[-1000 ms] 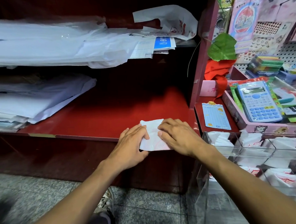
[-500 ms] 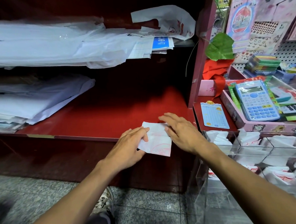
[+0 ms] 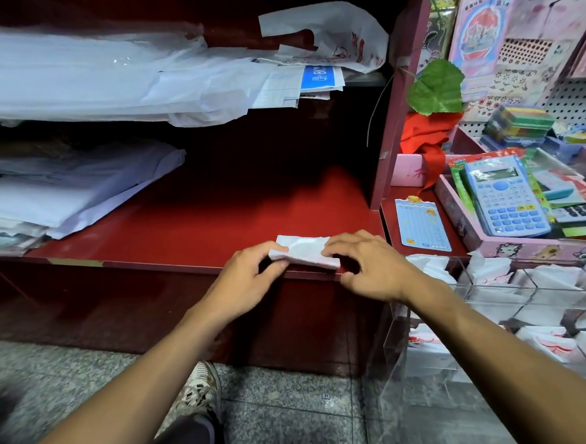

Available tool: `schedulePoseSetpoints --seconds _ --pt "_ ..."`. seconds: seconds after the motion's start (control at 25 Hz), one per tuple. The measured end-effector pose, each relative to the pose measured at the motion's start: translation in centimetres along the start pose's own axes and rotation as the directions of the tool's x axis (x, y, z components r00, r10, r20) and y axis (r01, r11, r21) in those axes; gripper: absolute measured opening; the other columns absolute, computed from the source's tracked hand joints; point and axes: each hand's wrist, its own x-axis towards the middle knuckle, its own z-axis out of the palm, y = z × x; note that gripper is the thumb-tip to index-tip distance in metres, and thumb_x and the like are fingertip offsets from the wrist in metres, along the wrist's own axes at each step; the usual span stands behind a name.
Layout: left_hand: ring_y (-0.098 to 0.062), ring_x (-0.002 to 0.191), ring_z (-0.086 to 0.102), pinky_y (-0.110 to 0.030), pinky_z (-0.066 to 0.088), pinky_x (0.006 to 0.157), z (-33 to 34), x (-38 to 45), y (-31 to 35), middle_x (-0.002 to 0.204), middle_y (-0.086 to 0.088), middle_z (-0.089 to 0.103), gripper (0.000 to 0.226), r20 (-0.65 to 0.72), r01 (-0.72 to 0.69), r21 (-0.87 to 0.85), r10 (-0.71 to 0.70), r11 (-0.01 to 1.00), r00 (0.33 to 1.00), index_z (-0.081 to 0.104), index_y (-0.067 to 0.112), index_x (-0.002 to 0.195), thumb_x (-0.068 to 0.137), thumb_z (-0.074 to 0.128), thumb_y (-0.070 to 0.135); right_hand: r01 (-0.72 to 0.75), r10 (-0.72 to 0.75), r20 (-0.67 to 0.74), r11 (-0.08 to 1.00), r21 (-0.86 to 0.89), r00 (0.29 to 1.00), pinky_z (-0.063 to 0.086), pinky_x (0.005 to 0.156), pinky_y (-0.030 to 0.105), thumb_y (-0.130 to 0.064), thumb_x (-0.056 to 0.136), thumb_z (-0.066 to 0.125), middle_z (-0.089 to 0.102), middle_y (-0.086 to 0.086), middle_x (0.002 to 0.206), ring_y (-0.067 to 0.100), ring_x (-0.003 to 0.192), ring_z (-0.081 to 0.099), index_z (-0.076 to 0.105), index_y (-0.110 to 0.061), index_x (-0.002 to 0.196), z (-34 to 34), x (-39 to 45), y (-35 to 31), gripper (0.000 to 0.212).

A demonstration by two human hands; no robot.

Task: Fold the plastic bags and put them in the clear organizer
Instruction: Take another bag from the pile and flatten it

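A white plastic bag (image 3: 303, 250), folded into a small thick strip with faint red print, lies at the front edge of the red shelf (image 3: 196, 223). My left hand (image 3: 245, 280) pinches its left end between thumb and fingers. My right hand (image 3: 368, 268) grips its right end with curled fingers. The clear organizer (image 3: 465, 301) stands low at the right, its compartments holding several folded white bags. More loose white bags (image 3: 329, 33) lie on the upper shelf.
Stacks of white paper and plastic sheets (image 3: 72, 186) fill the left of both shelves. A pink tray (image 3: 461, 219) with a blue calculator (image 3: 506, 197) sits right of the red upright. A small blue card (image 3: 420, 225) lies beside it. A shoe (image 3: 198, 393) rests on the tiled floor.
The bag has been folded over once more, from a hanging square into a narrower strip. Both hands have shifted to its two ends at the shelf edge.
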Motion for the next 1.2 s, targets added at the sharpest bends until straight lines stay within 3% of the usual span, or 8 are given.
schedulePoseSetpoints --seconds 0.2,0.36,0.48,0.6,0.76,0.96,1.08,1.2 --pt "0.002 0.088 0.068 -0.023 0.049 0.085 0.1 0.2 0.9 0.086 0.017 0.074 0.008 -0.125 0.113 -0.193 -0.139 0.975 0.982 0.072 0.025 0.093 0.09 0.069 0.018 -0.079 0.128 -0.183 0.964 0.253 0.975 0.043 0.095 0.042 -0.056 0.092 0.046 0.066 -0.017 0.101 0.017 0.099 0.056 0.072 -0.029 0.097 1.2 0.6 0.0 0.038" --pt "-0.002 0.083 0.068 -0.019 0.043 0.083 0.6 0.6 1.2 0.07 0.011 0.073 0.017 -0.214 0.197 -0.236 -0.248 0.952 0.945 0.064 0.028 0.096 0.087 0.069 0.015 -0.197 0.316 -0.3 0.909 0.369 0.9 0.035 0.073 0.037 -0.042 0.098 0.049 0.047 -0.006 0.065 0.027 0.075 0.048 0.041 -0.021 0.052 1.9 1.6 -1.1 0.051" --pt "-0.008 0.083 0.067 -0.015 0.043 0.078 0.9 1.1 1.6 0.071 0.009 0.071 0.026 -0.256 0.238 -0.169 -0.276 0.956 0.926 0.06 0.029 0.101 0.082 0.073 0.015 -0.293 0.39 -0.359 0.909 0.296 0.848 0.032 0.073 0.034 -0.037 0.092 0.059 0.057 -0.003 0.075 0.029 0.083 0.055 0.052 -0.019 0.066 2.2 2.2 -1.5 0.032" --pt "-0.011 0.097 0.055 -0.028 0.046 0.089 1.4 1.3 1.7 0.101 0.011 0.061 0.026 -0.279 0.143 0.115 -0.106 0.983 0.954 0.064 0.025 0.106 0.083 0.072 0.014 -0.323 0.4 -0.375 0.912 0.252 0.836 0.034 0.086 0.036 -0.034 0.089 0.064 0.06 -0.004 0.112 0.024 0.104 0.054 0.054 -0.025 0.115 2.5 2.2 -2.2 0.029" --pt "-0.015 0.134 0.036 -0.039 0.03 0.109 1.9 1.2 1.4 0.146 0.008 0.047 0.039 -0.002 0.0 0.326 0.001 0.945 1.0 0.058 0.024 0.133 0.096 0.05 0.032 -0.207 0.185 -0.299 0.977 -0.045 0.936 0.028 0.09 0.037 -0.046 0.099 0.046 0.043 -0.009 0.144 0.023 0.119 0.042 0.053 -0.031 0.135 2.4 1.8 -2.0 0.039" --pt "-0.015 0.113 0.039 -0.035 0.031 0.093 0.9 0.8 1.1 0.119 0.014 0.056 0.05 0.054 -0.106 0.422 0.092 0.9 0.994 0.064 0.026 0.127 0.083 0.069 0.048 -0.031 0.015 -0.074 0.975 -0.219 0.997 0.029 0.093 0.034 -0.056 0.092 0.053 0.046 -0.012 0.146 0.021 0.121 0.041 0.049 -0.032 0.14 1.4 0.5 -0.7 0.054" --pt "-0.011 0.096 0.046 -0.033 0.033 0.081 0.8 0.6 2.3 0.093 0.019 0.062 0.014 -0.022 -0.148 0.281 0.161 0.948 0.987 0.075 0.028 0.096 0.084 0.069 0.035 0.016 0.005 -0.189 0.994 0.109 0.982 0.043 0.084 0.034 -0.039 0.09 0.063 0.069 -0.012 0.103 0.014 0.093 0.056 0.07 -0.033 0.107 0.6 -0.3 -0.5 0.019" --pt "-0.006 0.061 0.043 -0.028 0.033 0.058 0.7 0.4 5.5 0.06 0.013 0.048 0.028 -0.074 -0.02 -0.107 0.012 0.994 0.997 0.065 0.014 0.069 0.084 0.066 0.037 0.033 0.203 -0.272 0.743 0.669 0.941 0.044 0.06 0.024 -0.017 0.09 0.069 0.064 -0.011 0.066 0.003 0.06 0.054 0.071 -0.017 0.085 -1.9 -1.9 -0.8 0.006"
